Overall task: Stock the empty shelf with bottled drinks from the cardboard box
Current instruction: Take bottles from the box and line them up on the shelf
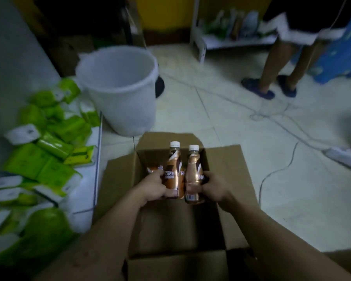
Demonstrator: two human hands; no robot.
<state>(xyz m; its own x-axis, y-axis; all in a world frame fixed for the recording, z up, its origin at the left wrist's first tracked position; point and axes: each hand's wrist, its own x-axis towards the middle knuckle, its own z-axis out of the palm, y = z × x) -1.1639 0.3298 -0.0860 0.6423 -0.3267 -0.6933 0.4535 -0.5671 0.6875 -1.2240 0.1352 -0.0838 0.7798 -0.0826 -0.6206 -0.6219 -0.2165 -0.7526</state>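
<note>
We look down at an open cardboard box (pixel 227 165) on a pale tiled floor (pixel 241 122), its flaps folded outward. Our left hand (pixel 156 187) wraps round the lower body of one coffee bottle (pixel 172 171), thumb across the front of its brown label. Our right hand (pixel 213 187) grips a second coffee bottle (pixel 194 175) the same way from the other side. Both bottles stand upright with white caps, side by side and almost touching, over the far half of the box. Just behind the left hand, parts of more bottles (pixel 153 169) with the same labels show inside the box; we cannot tell how many there are. The near half of the box interior is dark. Beyond the box and just to its left stands a white plastic bucket (pixel 118 88). To our left, green and white tissue packs (pixel 55 142) lie heaped on a low white surface (pixel 87 179). At the far side of the room, a white shelf unit (pixel 231 40) holds blurred packages on its lowest level. Near it we see another person's bare legs (pixel 272 63) in dark blue slippers (pixel 265 94). A thin white cable (pixel 272 173) trails across the floor to the right of the box, near a white power strip (pixel 340 157).
</note>
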